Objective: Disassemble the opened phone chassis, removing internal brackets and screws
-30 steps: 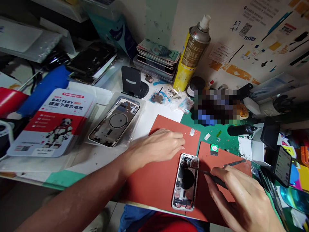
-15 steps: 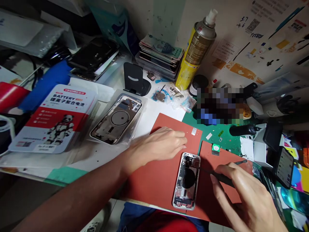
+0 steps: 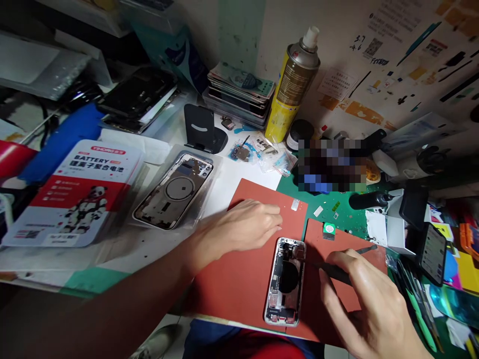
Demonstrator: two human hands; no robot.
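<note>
An opened phone [image 3: 285, 281], its inner parts showing, lies on the reddish-brown mat [image 3: 232, 294]. My left hand [image 3: 251, 224] rests on the mat just above and left of the phone. Its fingers are curled together, and whatever may be under them is hidden. My right hand [image 3: 368, 299] pinches a slim dark pointed tool [image 3: 335, 272] between thumb and fingers. The tool's thin tip reaches the phone's upper right edge; whether it touches I cannot tell. Beyond those fingers, another dark thin piece [image 3: 368, 249] shows on the mat.
A phone back housing [image 3: 175, 189] lies in clear wrapping, beside a battery package [image 3: 78, 194]. Behind stand a phone stand [image 3: 200, 127] and a yellow spray can [image 3: 294, 85]. A small green-and-white box [image 3: 329, 230] sits above the phone. Several hand tools [image 3: 419, 304] lie at right.
The whole view has shifted slightly, with things appearing a little further left. Both hands keep nearly the same pose around the phone, and the tool's tip stays by its upper right edge.
</note>
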